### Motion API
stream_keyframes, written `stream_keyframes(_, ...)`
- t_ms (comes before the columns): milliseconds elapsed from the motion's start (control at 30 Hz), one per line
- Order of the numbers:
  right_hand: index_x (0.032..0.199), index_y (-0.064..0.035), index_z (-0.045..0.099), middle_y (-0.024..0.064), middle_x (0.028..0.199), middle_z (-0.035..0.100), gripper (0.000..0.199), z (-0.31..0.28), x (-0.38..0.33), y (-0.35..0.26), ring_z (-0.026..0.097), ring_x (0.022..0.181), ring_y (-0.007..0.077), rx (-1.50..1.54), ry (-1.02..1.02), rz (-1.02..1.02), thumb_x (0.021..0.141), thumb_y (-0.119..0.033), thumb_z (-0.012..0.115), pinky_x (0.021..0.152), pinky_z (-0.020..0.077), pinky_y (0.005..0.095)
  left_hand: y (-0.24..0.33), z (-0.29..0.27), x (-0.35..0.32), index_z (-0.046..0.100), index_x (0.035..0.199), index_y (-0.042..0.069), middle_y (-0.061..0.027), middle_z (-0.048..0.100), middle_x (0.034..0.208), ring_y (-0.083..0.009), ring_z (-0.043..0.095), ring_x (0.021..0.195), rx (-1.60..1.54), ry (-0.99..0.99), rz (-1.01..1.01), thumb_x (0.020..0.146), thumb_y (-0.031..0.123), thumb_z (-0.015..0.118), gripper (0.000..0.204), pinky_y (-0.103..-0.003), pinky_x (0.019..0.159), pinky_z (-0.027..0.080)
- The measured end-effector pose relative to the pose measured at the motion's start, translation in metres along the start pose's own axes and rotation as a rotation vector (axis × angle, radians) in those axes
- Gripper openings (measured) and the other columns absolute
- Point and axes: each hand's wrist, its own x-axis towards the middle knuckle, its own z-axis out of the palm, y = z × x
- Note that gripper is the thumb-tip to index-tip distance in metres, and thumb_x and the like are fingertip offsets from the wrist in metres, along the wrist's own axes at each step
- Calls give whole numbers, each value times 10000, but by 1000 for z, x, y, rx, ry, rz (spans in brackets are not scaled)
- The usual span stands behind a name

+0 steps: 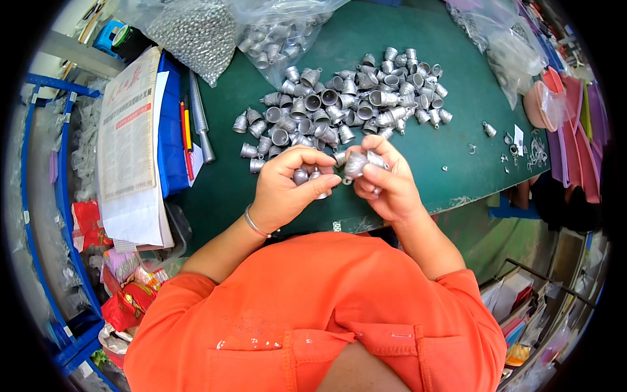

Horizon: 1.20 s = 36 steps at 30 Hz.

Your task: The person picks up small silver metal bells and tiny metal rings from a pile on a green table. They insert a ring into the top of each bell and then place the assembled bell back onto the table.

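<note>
Both hands meet just short of the pile. The left hand (281, 179) is curled, thumb and fingers partly closed around a few small grey bells (300, 176); the exact count is hidden. The right hand (400, 186) has its thumb and fingers closed on more bells, one of them a front bell (355, 165) that sits between the two hands, near the left thumb's tip. That bell lies aslant; its exact long axis cannot be made out.

The pile of bells (320, 111) spreads over the green bench (457, 163) directly beyond both hands, mouths facing many ways. The right fingertips reach farther toward it than the left ones. A lone bell (489, 129) lies well apart to the right, nearer the right hand, with loose rings (537, 154) beyond it.
</note>
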Motion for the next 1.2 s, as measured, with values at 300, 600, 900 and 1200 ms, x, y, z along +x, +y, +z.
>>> stream_keyframes(300, 1099, -81, 500, 136, 1010, 551, 276, -10, 1, 7, 519, 749, 165, 281, -86, 98, 840, -159, 554, 552, 411, 262, 0, 9, 3, 589, 859, 8, -52, 593, 800, -95, 597, 692, -19, 275, 156, 780, -11, 670, 114, -202, 567, 462)
stream_keyframes(600, 1107, -94, 543, 109, 987, 594, 301, -18, -27, 27, 580, 854, 231, 530, 23, 262, 888, -293, 488, 610, 462, 365, 11, 30, 19, 633, 819, 52, -70, 614, 857, -248, 593, 832, 557, -79, 793, 690, 54, 714, 153, -364, 778, 451)
stream_keyframes(900, 1048, -67, 569, 165, 1107, 507, 239, -88, -168, -14, 531, 838, 244, 399, 261, -325, 836, -162, 509, 513, 445, 273, -10, 1, 8, 592, 864, -33, -93, 593, 921, -134, 553, 824, 251, 182, 432, 823, -34, 600, 42, -237, 736, 436)
stream_keyframes(1200, 1110, -2, 530, 122, 1065, 574, 319, -209, -191, 29, 539, 1045, 206, -785, 1424, -115, 877, -220, 547, 871, 439, 304, -8, 2, 13, 593, 881, -32, -79, 581, 929, -108, 535, 798, 250, 145, 459, 828, -24, 605, 55, -206, 676, 423)
